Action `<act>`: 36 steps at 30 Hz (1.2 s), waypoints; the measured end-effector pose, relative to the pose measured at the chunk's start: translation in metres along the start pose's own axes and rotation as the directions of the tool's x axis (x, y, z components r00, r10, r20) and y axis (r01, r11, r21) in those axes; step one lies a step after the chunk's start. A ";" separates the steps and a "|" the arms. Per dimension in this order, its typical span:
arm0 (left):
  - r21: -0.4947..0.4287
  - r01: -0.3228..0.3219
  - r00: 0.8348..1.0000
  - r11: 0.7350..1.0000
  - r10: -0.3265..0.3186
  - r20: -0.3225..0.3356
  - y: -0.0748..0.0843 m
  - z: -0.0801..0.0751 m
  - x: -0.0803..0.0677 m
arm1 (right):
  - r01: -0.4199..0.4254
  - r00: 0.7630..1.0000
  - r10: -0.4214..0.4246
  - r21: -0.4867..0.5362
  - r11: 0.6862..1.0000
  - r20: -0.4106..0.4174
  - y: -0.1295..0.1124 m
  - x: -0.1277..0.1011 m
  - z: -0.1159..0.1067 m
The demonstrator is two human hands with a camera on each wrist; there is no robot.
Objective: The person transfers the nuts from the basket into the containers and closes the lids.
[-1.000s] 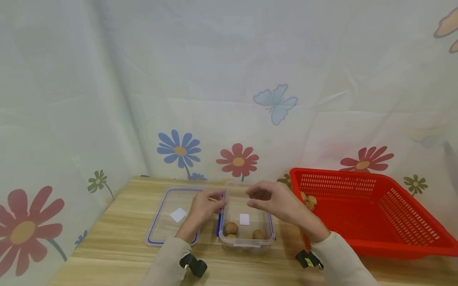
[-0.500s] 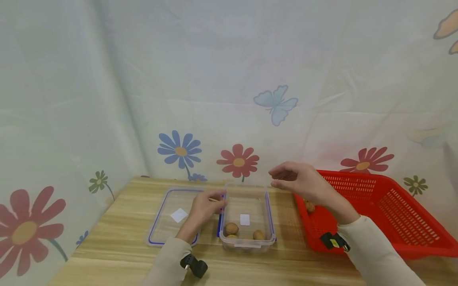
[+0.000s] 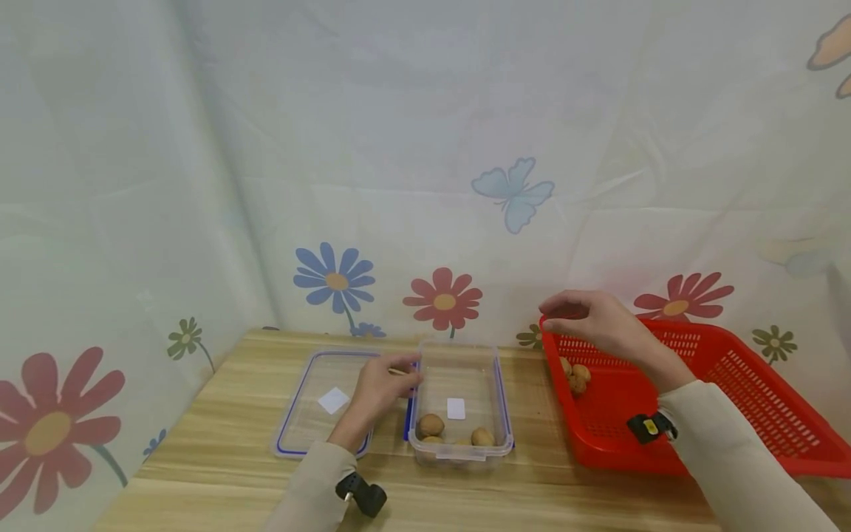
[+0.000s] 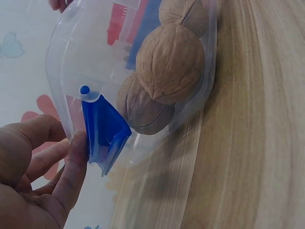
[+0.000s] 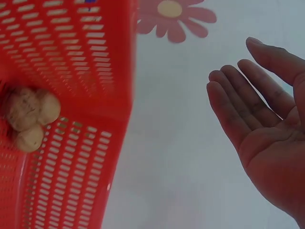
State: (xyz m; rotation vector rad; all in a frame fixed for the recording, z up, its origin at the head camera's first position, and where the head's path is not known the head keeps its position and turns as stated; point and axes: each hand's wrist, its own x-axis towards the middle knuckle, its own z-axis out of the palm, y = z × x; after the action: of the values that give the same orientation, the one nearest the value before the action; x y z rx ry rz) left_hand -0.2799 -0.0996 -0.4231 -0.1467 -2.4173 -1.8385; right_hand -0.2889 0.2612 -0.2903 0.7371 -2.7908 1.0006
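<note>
My left hand pinches the left rim of a clear plastic food container. In the left wrist view its fingers lie beside the container's blue latch. Several walnuts rest at the near end of the container, beside a white label on its floor. Empty and with relaxed fingers, my right hand hovers over the far left corner of a red plastic basket. Inside that basket a small cluster of walnuts sits against the left wall.
A clear lid with a blue seal and a white label lies left of the container on the wooden table. Behind stands a pale curtain printed with flowers and butterflies. The basket takes up the table's right side.
My right hand has moved from above the container rightward to the basket, with its fingers still relaxed. The basket's walnuts are now in fuller view. My left hand has stayed at the container's rim.
</note>
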 end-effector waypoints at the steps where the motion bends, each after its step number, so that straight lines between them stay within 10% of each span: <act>1: 0.000 -0.001 1.000 1.000 0.001 0.000 0.000 0.000 0.000 | -0.003 1.000 0.003 0.005 1.000 0.004 0.004 0.000 -0.001; 36: 0.039 0.005 1.000 0.999 -0.005 -0.005 0.001 0.000 0.000 | -0.174 0.974 0.177 -0.037 0.984 0.141 0.103 -0.004 0.003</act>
State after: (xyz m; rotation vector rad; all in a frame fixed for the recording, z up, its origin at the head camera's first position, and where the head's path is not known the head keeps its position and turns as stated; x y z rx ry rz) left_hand -0.2794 -0.0995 -0.4220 -0.1327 -2.4502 -1.7904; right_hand -0.3330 0.3297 -0.3534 0.5901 -3.0319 0.9748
